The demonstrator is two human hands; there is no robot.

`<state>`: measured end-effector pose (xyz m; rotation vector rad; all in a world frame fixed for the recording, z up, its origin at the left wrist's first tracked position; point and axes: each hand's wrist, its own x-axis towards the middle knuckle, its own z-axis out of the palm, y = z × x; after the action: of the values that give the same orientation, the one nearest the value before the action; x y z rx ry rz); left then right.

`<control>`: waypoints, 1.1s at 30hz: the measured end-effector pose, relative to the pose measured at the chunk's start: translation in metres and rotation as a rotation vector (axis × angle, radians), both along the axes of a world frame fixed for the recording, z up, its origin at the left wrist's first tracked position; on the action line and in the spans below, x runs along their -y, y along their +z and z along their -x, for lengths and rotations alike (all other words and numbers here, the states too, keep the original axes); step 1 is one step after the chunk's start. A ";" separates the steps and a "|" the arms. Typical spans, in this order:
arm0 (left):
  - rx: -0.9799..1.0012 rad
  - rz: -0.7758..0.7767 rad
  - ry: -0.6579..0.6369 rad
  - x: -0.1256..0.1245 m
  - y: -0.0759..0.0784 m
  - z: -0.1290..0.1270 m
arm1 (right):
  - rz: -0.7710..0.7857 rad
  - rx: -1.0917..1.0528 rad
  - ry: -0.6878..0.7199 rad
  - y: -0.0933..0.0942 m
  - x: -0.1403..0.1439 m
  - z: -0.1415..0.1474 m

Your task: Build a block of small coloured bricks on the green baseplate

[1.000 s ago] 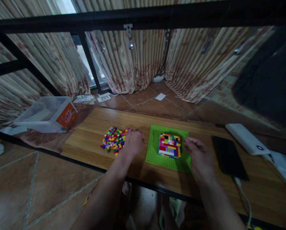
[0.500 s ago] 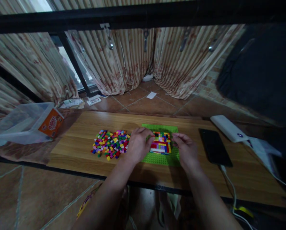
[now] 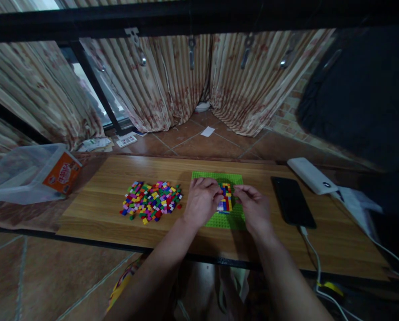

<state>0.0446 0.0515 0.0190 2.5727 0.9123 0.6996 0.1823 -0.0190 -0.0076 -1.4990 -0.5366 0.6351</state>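
Head view: both hands meet over a small multicoloured brick block (image 3: 225, 199) that stands on a green baseplate (image 3: 231, 178) lying flat on the wooden desk (image 3: 95, 205). The left hand (image 3: 202, 200) covers the block's left side, fingers (image 3: 215, 195) curled down onto its top edge; whether they pinch a loose brick cannot be told, since the knuckles hide the tips. The right hand (image 3: 254, 207) lies against the block's right side, its fingers bent inward and touching the bricks, apparently clasping the block rather than lying slack. Only a narrow strip of red, yellow and blue bricks shows between the two hands.

A loose heap of small coloured bricks (image 3: 151, 201) is spread on the desk just left of the left hand, apart from the baseplate. A dark phone (image 3: 292, 201) lies flat near the right hand, with a cable (image 3: 314, 254) running from its near end off the desk's front edge. Beyond the phone sits a white power bank (image 3: 311, 175). A clear plastic tub (image 3: 25, 174) with an orange label rests at the far left, well apart from the bricks. Striped curtains (image 3: 172, 84) hang behind the desk over a tiled floor (image 3: 212, 145), and a black bar (image 3: 186, 18) crosses the top of the view.
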 end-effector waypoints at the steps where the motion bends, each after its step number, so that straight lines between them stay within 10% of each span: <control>1: -0.003 -0.003 0.001 0.000 0.000 -0.001 | -0.003 -0.006 -0.001 0.001 0.000 0.001; 33: 0.001 0.010 0.062 0.001 -0.001 -0.003 | 0.234 0.469 0.103 -0.003 -0.008 0.000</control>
<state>0.0479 0.0504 0.0180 2.5450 0.9970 0.7111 0.1828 -0.0114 -0.0101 -1.8640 -0.9275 0.4319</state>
